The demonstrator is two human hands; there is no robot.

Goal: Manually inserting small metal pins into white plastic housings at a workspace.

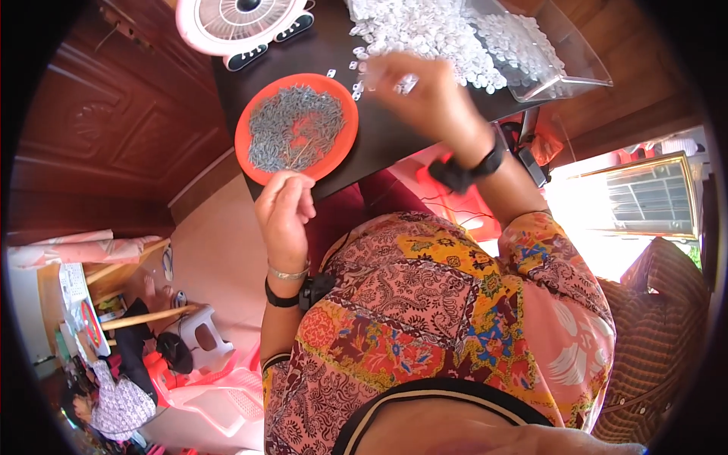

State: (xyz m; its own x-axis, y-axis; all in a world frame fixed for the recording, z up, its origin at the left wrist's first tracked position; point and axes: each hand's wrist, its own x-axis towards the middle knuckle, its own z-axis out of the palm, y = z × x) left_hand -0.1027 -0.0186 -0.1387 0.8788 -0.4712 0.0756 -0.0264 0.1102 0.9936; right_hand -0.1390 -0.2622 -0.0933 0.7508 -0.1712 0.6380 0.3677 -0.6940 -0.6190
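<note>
An orange-red round plate (349, 140) on the dark table carries a spread of small grey nail-like metal pins (265, 125). At its near rim is my left hand (284, 212), fingers curled and thumb side pressed together; whatever they pinch is too small to make out. Right of the plate, my right hand (425, 95) is smeared by motion beside a heap of small white plastic pieces (425, 34). A white piece (407, 83) shows at its fingers, but whether it is gripped or lies behind them is unclear. Several loose white pieces (356, 91) lie between plate and heap.
A clear plastic bin (576, 83) lies at the far right with more white pieces. A pink-and-white fan (246, 23) stands at the far left of the dark table (303, 64). Lower left are a pink chair (220, 394), a grey stool (205, 341) and another person (121, 402).
</note>
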